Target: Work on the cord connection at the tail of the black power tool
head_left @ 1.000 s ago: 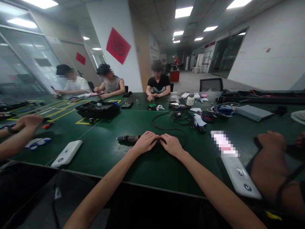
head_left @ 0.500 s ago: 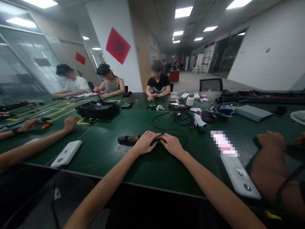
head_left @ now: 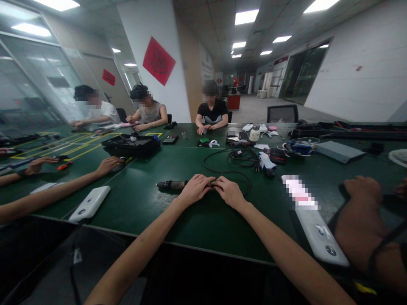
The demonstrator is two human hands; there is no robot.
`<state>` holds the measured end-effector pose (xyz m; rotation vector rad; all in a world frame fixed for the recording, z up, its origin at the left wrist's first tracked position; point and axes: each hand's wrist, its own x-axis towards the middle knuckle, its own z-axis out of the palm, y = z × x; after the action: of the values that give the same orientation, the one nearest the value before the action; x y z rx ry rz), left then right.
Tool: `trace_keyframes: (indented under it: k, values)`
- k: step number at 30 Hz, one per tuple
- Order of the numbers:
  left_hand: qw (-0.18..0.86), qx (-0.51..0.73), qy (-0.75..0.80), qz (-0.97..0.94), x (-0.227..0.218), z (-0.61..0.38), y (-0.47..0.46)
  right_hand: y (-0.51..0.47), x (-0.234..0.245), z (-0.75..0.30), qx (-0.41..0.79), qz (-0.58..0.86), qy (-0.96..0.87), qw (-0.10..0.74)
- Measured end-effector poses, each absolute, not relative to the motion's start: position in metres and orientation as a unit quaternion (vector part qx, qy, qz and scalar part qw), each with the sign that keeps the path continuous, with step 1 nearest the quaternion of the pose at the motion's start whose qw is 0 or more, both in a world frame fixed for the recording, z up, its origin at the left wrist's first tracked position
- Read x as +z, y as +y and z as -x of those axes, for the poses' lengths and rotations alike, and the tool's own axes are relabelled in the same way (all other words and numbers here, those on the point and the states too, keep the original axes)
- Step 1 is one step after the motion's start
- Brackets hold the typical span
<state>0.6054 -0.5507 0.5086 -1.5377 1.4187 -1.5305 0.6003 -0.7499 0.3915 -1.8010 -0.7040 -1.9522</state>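
Observation:
On the green table (head_left: 136, 212), my left hand (head_left: 196, 188) lies across the back end of a dark cylindrical tool (head_left: 173, 185) with a narrow tip pointing left. My right hand (head_left: 229, 192) meets it fingertip to fingertip. Both hands have bent fingers pinched together over a small dark part that they mostly cover; I cannot make out its kind. A black cable (head_left: 249, 180) loops out behind my right hand toward a coil with a plug.
To the left, a co-worker's hand (head_left: 110, 166) reaches by a black tray (head_left: 132, 145). White power-bank-like devices lie at left (head_left: 90, 204) and right (head_left: 321, 233). Another person's arm (head_left: 362, 212) rests at far right. A white-and-black bundle (head_left: 267, 162) sits beyond the cable.
The co-worker's hand on the left has moved right and away, to the small round thing beside the black tray. My own hands stay nearly still, fingertips shifting slightly.

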Motion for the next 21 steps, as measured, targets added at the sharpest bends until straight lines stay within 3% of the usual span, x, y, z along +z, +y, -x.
trace_keyframes:
  k: [21]
  values:
    - [0.266, -0.543, 0.551, 0.574, 0.504, -0.593, -0.547, -0.749, 0.392, -0.601, -0.693, 0.642, -0.251, 0.211]
